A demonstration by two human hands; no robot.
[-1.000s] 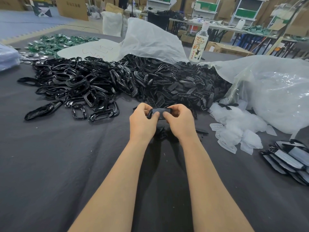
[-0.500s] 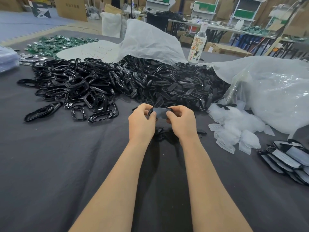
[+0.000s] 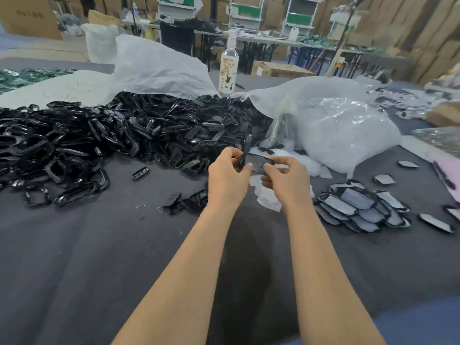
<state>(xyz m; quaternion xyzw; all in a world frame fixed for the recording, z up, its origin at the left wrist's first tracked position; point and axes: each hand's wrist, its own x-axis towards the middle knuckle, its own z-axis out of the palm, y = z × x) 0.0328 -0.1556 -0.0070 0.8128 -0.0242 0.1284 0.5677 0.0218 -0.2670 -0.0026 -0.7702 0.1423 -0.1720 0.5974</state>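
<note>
Above a dark-covered bench (image 3: 99, 257), a left hand (image 3: 227, 176) and a right hand (image 3: 290, 179) are pinching a small black part (image 3: 257, 161) between them, each grip closing on one end. Fingers are hiding its edges, and its detail is reading as a blur. Behind, a heap of black parts (image 3: 124, 130) is running off the left edge and lying partly under a white bag (image 3: 159, 68).

— How are the arms dressed?
— Both forearms are bare, elbow to wrist. The left grip (image 3: 227, 175) and right grip (image 3: 286, 180) are bare-fingered.
— Nails?
— The left thumbnail (image 3: 249, 165) is short and plain.
— Clothing?
— There's a blurred blue cloth patch (image 3: 423, 319) at five o'clock, but I can't tell if it's clothing.
</note>
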